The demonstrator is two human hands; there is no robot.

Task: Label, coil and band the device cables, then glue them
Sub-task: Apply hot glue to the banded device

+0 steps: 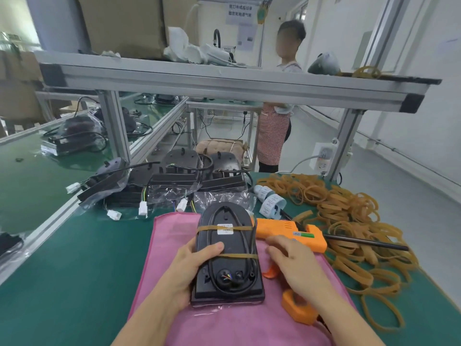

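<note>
- While the black device (pixel 227 255) lies on the pink cloth (pixel 239 318) on the green desk (pixel 74 258), the left hand (pixel 192 268) grips its left edge, thumb curled over the top.
- Its black cable (pixel 214 248) is coiled on top, held by two rubber bands (pixel 225 229), with a white label (pixel 225 229) under the upper one.
- The right hand (pixel 291 265) hovers just beside the device, fingers (pixel 274 250) loosely spread, holding nothing, above the orange glue gun (pixel 289 233).
- Loose rubber bands (pixel 349 221) are piled to the right; bagged devices (pixel 172 181) wait behind.
</note>
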